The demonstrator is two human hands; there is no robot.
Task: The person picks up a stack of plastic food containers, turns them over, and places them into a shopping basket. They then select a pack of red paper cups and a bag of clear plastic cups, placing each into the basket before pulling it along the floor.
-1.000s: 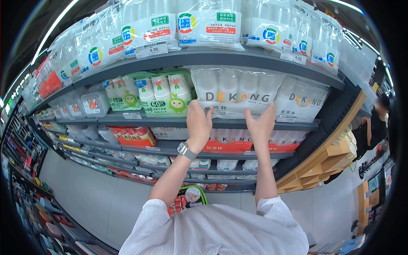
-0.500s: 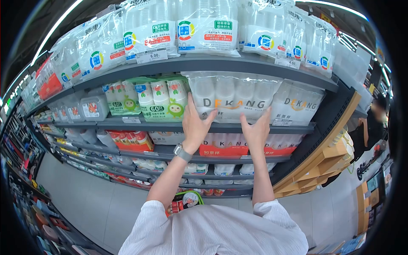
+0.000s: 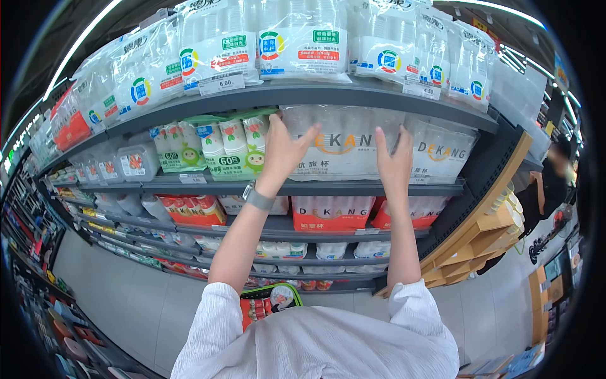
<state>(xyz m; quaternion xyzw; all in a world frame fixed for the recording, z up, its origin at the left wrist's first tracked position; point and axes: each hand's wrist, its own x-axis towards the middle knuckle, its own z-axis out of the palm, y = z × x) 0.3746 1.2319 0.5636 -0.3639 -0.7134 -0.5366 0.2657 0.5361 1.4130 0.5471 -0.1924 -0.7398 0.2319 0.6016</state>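
Note:
A clear DEKANG pack of cups [image 3: 344, 148] stands upright on the second shelf. My left hand [image 3: 282, 151], with a watch at the wrist, lies over the pack's left end, thumb and fingers apart. Over its right part is my right hand [image 3: 396, 158], its thumb pointing up and its fingers spread near the pack's edge. Both palms face the pack. Right of it stands another DEKANG pack [image 3: 442, 151]. Green-trimmed packs of cups [image 3: 237, 148] are on the left.
Above is a shelf edge [image 3: 290, 96] with large cup packs. Red DEKANG packs [image 3: 333, 213] fill the shelf below. A basket [image 3: 290, 297] with goods is near my body. At the right are a wooden rack [image 3: 483, 227] and a person in dark clothes [image 3: 552, 189].
Both hands have moved up along the pack, and the pack sits further back on the shelf. Its lettering is partly covered by my left hand now.

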